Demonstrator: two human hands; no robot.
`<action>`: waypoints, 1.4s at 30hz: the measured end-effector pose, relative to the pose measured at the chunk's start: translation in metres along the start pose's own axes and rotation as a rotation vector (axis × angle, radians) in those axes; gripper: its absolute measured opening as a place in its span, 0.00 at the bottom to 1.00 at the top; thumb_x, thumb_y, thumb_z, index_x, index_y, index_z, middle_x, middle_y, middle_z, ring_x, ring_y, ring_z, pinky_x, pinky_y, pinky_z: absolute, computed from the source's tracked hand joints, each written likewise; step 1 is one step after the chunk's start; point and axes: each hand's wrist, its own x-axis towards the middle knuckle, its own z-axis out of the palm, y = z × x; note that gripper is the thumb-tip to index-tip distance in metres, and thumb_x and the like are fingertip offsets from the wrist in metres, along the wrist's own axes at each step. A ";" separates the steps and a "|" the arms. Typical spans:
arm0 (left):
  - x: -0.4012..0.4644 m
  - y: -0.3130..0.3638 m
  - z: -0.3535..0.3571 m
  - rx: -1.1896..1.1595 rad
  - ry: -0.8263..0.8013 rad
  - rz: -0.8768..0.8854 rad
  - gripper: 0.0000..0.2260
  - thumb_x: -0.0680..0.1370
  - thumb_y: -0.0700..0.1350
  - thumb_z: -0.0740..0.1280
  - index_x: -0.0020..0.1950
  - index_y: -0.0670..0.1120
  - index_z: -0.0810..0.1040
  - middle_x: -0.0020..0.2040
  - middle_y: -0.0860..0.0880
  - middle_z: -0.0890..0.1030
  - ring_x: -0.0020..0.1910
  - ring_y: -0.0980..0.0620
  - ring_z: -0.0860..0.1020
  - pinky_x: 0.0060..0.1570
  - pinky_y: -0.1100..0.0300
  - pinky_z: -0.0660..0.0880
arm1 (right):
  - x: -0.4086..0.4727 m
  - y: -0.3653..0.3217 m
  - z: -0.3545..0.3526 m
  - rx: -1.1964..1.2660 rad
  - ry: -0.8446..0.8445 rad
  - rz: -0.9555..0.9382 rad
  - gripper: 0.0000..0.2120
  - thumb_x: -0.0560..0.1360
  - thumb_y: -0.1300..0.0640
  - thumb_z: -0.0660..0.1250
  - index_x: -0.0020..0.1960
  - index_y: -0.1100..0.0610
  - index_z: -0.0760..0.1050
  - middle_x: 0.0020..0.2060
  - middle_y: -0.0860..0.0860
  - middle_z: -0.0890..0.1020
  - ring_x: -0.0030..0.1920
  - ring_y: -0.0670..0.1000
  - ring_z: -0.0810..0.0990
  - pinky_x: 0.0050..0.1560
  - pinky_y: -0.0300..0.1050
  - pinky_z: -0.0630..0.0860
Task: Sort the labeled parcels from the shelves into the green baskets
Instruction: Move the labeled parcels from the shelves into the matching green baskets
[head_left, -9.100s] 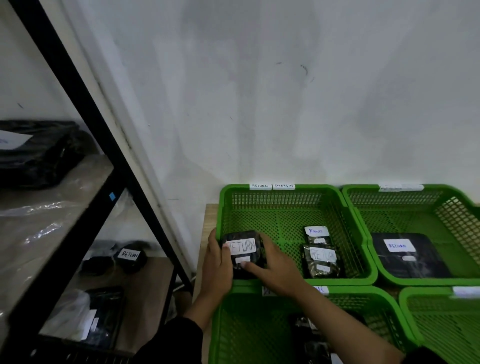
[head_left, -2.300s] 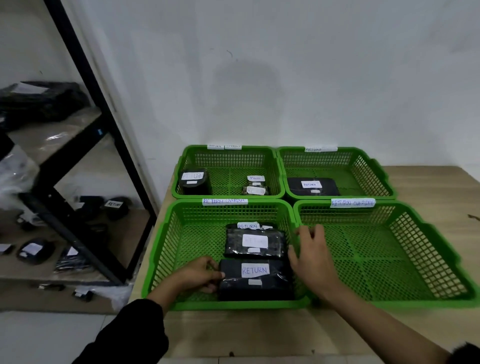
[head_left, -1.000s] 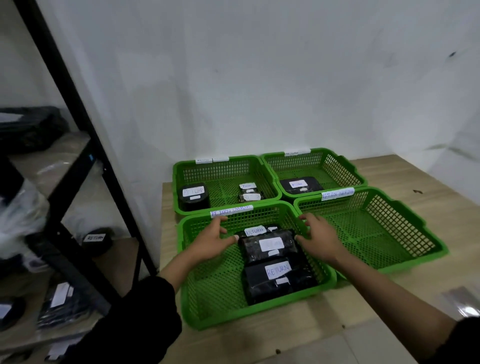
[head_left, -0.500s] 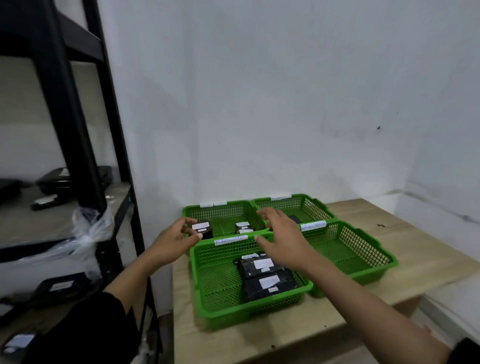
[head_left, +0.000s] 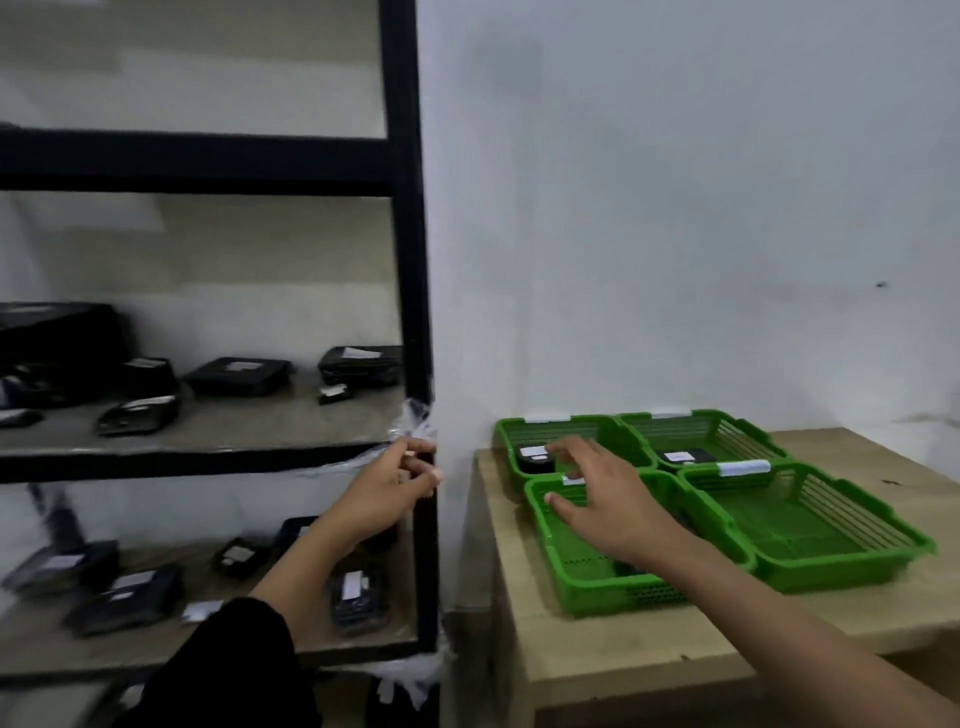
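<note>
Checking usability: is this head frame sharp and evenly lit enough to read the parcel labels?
Head view: motion blur smears the shelf parcels and both hands, left hand, right hand; labels are unreadable white patches; lighting is dim and flat; the shelf post bows from wide-angle distortion.

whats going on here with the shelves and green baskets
A person is sorting black labelled parcels from a black shelf rack into four green baskets on a wooden table. Both hands are empty: the left hand is by the rack's post, the right hand is spread above the baskets.
</note>
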 end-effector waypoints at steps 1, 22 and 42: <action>-0.006 -0.005 -0.019 0.009 0.020 -0.010 0.12 0.77 0.40 0.65 0.60 0.44 0.71 0.42 0.51 0.77 0.41 0.53 0.79 0.38 0.64 0.73 | 0.008 -0.016 0.010 0.005 0.000 -0.019 0.22 0.73 0.55 0.68 0.65 0.53 0.68 0.60 0.51 0.74 0.58 0.50 0.75 0.57 0.38 0.67; -0.080 -0.146 -0.351 0.182 0.257 -0.219 0.09 0.77 0.45 0.66 0.56 0.52 0.72 0.45 0.49 0.80 0.48 0.48 0.81 0.49 0.51 0.76 | 0.133 -0.280 0.231 0.244 -0.187 -0.167 0.22 0.75 0.53 0.66 0.67 0.50 0.66 0.61 0.48 0.72 0.61 0.46 0.71 0.56 0.37 0.68; 0.143 -0.260 -0.463 0.503 0.098 -0.439 0.43 0.65 0.53 0.77 0.74 0.46 0.58 0.71 0.48 0.67 0.68 0.49 0.67 0.68 0.55 0.64 | 0.378 -0.254 0.398 0.121 -0.256 -0.079 0.19 0.75 0.48 0.64 0.63 0.54 0.71 0.60 0.52 0.75 0.61 0.55 0.73 0.58 0.45 0.70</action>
